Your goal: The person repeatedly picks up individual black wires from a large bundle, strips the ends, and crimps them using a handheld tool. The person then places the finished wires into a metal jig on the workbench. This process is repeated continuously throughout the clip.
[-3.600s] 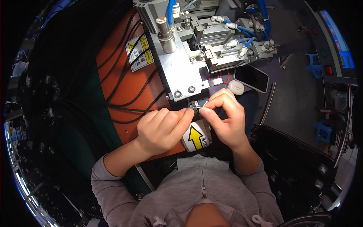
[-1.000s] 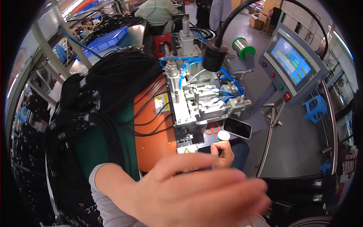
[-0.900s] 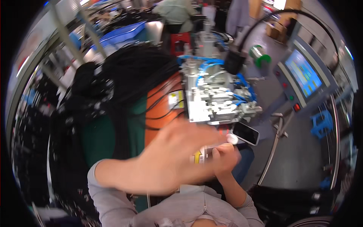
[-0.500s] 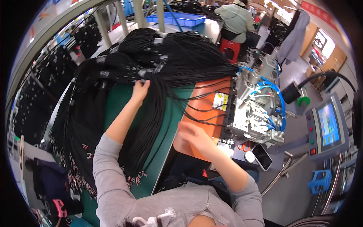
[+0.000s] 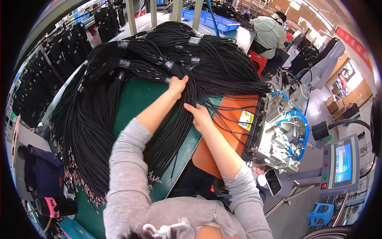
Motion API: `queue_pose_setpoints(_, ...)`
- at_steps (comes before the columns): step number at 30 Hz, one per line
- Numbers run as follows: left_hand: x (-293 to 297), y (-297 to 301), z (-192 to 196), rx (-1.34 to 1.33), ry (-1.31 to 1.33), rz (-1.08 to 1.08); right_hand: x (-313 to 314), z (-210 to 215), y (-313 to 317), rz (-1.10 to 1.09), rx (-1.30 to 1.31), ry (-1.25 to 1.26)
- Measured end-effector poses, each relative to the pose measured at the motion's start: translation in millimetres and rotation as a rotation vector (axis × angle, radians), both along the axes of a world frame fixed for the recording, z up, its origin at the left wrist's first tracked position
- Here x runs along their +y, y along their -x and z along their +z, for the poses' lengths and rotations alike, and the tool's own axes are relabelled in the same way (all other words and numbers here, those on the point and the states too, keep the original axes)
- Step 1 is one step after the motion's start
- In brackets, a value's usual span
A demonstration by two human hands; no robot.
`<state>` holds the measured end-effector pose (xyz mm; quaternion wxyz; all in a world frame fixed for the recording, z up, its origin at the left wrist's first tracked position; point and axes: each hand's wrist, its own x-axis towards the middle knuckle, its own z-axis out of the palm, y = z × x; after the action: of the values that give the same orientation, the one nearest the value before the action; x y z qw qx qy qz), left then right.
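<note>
A thick bundle of black cables [image 5: 181,127] runs down the green table in front of me, its cut ends fanned out near the edge. My left hand [image 5: 178,87] is closed around its upper part, just below clear-taped labels. Lower down, on the bundle's right side, my right hand [image 5: 200,116] grips the same cables, thumb on top and the other fingers partly hidden. More black cables [image 5: 99,119] hang in a wide sheaf to the left, and another heap [image 5: 219,59] lies beyond. Several single cables stretch right across the orange board [image 5: 211,155] toward a machine.
The metal machine with blue air tubes [image 5: 278,135] stands at right, with a screen panel [image 5: 343,163] beside it. A phone [image 5: 273,182] and a white round lid [image 5: 261,181] lie near its base. A blue tray [image 5: 211,20] and a seated co-worker [image 5: 268,34] are at the back.
My left hand has moved right with the cable bundle. My right hand has come up from the orange board onto the bundle. The view has also shifted.
</note>
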<state>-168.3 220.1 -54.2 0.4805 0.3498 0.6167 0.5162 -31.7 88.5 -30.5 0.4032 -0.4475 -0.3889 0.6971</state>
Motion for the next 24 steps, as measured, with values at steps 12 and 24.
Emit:
queue_pose_setpoints(12,-92,29,48,-0.064,0.249,-0.655,10,-15,-5,-0.03,0.161,0.079)
queue_pose_setpoints(24,-114,17,45,-0.29,0.231,-0.484,6,-4,-14,-0.035,0.151,-0.08)
